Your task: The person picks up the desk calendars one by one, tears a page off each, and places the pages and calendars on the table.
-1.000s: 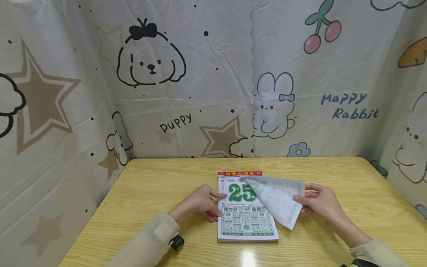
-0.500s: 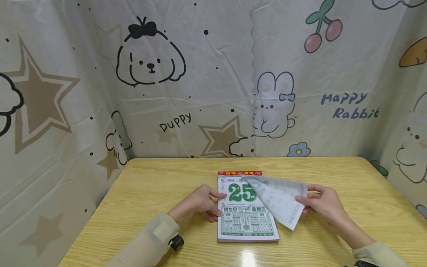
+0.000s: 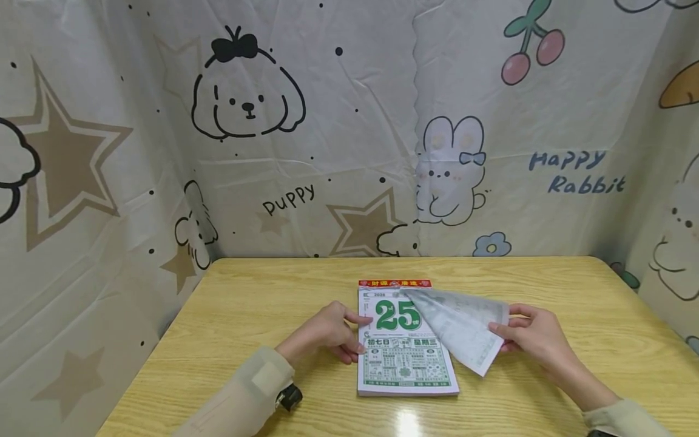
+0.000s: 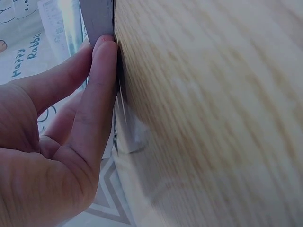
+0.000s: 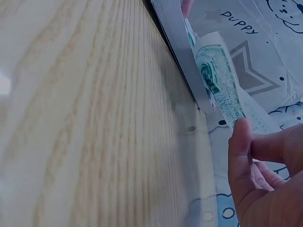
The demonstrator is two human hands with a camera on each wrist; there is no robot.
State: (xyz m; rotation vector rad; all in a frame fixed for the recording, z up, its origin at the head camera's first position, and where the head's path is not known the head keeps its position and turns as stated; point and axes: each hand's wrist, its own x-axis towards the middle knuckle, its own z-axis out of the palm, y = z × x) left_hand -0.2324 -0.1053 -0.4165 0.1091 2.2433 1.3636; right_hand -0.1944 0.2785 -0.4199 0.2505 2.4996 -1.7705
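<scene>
A tear-off calendar lies flat on the table, with a red strip across its top and a large green 25 on the showing page. My left hand holds its left edge. In the left wrist view the fingertips press against the side of the thick calendar block. To the right, my right hand pinches the lower corner area of a thin calendar page, folded diagonally over so its pale back shows. This page still meets the pad near the red strip. The right wrist view shows its green-printed face curving up from the pad.
The wooden table reaches back to a patterned cloth backdrop with cartoon animals and stars. That cloth also hangs along the left and right sides. A black wrist device sits at the left sleeve.
The right hand has drifted slightly to the right, drawing the folded page a little farther out from the pad. The left hand stays at the calendar's left edge.
</scene>
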